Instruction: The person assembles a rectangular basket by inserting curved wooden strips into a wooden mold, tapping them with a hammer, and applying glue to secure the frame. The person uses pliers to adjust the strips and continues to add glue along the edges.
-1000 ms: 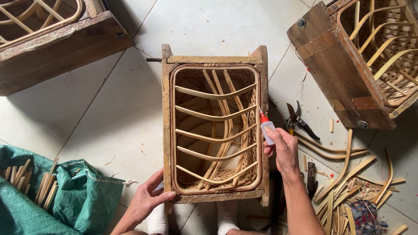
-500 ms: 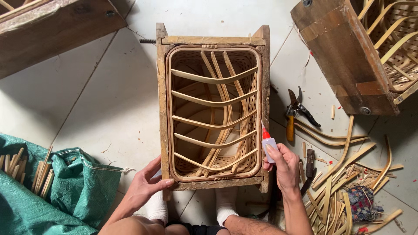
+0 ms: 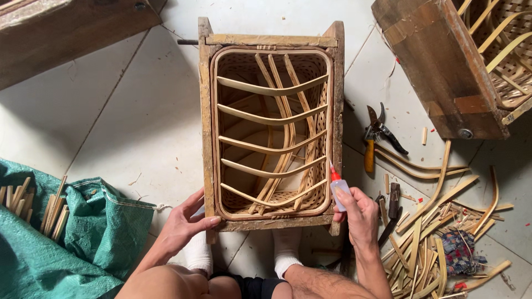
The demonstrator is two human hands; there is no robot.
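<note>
The right hand (image 3: 361, 215) grips a small glue bottle (image 3: 339, 189) at the wooden frame's (image 3: 206, 127) 4 o'clock corner — red tip pointing to 11 o'clock. The left hand (image 3: 185, 221) lies flat, holding the 7 o'clock corner. The frame's long side runs 12 to 6 — it looks nearer than before.

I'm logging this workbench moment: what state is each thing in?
Wooden frame mould: upright on the floor, holding a woven bamboo basket.
Small glue bottle with red nozzle: gripped, tip up at the frame's right edge.
Left hand: resting on the frame's near left corner.
Right hand: closed round the bottle.
Pruning shears: lying on the floor.
</note>
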